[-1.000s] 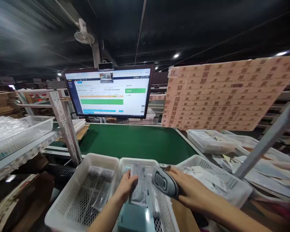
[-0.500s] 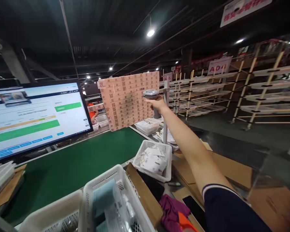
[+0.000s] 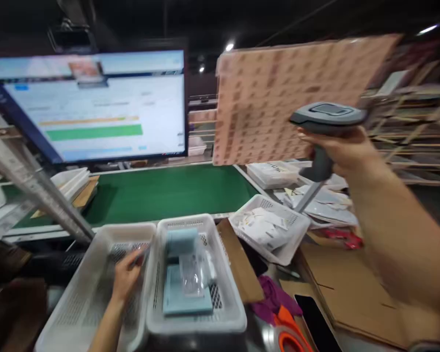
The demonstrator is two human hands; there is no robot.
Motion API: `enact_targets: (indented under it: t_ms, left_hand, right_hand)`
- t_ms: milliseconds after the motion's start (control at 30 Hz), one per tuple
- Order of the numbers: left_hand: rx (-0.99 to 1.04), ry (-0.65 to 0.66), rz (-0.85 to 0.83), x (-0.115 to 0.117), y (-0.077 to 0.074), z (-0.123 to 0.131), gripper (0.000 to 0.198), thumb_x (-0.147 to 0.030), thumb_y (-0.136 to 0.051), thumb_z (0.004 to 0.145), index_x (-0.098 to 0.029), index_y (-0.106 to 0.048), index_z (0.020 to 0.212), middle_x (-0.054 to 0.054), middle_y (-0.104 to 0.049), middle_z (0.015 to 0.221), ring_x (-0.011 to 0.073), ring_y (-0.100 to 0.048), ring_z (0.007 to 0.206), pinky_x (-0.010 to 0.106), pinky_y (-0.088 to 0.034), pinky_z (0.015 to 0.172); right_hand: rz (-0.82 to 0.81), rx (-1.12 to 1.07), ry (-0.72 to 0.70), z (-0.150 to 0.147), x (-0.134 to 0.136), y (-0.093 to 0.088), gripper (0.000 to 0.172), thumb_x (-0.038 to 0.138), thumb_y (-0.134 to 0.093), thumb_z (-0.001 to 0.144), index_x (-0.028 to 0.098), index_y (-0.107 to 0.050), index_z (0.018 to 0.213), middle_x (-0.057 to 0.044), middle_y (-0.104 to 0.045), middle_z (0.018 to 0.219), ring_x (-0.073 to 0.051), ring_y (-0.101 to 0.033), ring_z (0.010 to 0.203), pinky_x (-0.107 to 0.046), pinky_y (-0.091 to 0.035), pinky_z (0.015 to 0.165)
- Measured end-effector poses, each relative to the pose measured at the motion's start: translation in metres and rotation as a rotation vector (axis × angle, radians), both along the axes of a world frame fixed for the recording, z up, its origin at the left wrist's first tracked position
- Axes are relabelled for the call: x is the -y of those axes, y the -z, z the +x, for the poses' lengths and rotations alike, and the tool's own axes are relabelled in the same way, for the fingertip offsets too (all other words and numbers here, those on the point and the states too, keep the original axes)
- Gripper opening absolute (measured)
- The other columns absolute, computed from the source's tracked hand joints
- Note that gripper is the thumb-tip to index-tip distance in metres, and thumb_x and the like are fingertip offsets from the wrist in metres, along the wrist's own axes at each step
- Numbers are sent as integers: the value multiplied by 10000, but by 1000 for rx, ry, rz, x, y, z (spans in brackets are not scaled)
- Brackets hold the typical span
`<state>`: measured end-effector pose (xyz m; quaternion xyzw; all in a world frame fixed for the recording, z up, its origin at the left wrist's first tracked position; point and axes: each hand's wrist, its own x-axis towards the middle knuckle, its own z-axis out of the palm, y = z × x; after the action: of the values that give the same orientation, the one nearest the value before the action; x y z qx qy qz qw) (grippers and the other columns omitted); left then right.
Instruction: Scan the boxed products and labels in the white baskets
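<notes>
My right hand grips a grey barcode scanner by its handle, held up before a pink board printed with rows of codes. My left hand is over the left white plastic basket, its fingers closed; a small thing seems to be at the fingertips, too blurred to name. Beside it stands a second white basket, which holds light-blue flat packs and a clear plastic bag.
A monitor stands behind the green conveyor belt. To the right are a basket of white packets, flat cardboard, a purple cloth, orange-handled scissors and a black phone. A metal post slants at left.
My view has turned left and down, and the scanner in my right hand looks nearer. My left hand has come into view over the left basket.
</notes>
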<state>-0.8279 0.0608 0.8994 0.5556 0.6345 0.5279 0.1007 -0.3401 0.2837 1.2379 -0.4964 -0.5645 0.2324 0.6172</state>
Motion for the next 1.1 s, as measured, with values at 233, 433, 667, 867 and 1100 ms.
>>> enact_targets:
  t_ms: [233, 433, 667, 867, 1100]
  left_hand:
    - [-462, 96, 522, -18, -84, 31, 179, -411, -750, 987, -305, -883, 934, -28, -271, 1809, 363, -174, 1687, 630, -147, 1385]
    - [-371, 323, 586, -12, -77, 48, 190, -265, -696, 1027, -210, -858, 946, 11, -145, 1840, 249, -725, 1206, 340, -692, 874]
    - [-211, 275, 519, -6, -77, 56, 171, -253, -756, 997, -250, -853, 1138, 123, -599, 1574, 302, -688, 1329, 418, -652, 1065]
    - [-280, 292, 580, -12, -75, 67, 507, -243, -689, 1033, -236, -626, 1536, 146, -749, 1299, 255, -744, 1207, 385, -646, 1054]
    - [-387, 277, 566, 3, -41, 75, 659, -203, -630, 1015, -257, -494, 1657, 162, -737, 1348, 300, -726, 1260, 429, -651, 1040]
  right_hand:
    - [-3, 816, -789, -99, 113, 67, 311, 502, -739, 821, 226, -660, 942, -102, -661, 1000, -270, -639, 860, -410, -525, 734]
    - [-62, 987, -1020, -140, 136, 97, 189, 201, -662, 783, 205, -655, 973, -82, -603, 1033, -239, -614, 898, -339, -493, 754]
    - [-71, 1011, -1198, -156, 168, 104, 217, 170, -706, 828, 213, -643, 1031, -74, -626, 1033, -226, -624, 861, -327, -483, 729]
    - [-171, 1132, -1153, -165, 188, 110, 278, 124, -695, 789, 191, -661, 1056, -85, -665, 1030, -261, -656, 881, -333, -446, 718]
    - [-195, 1096, -1102, -126, 209, 104, 393, 122, -712, 743, 189, -654, 1126, -65, -674, 1045, -256, -663, 923, -325, -421, 752]
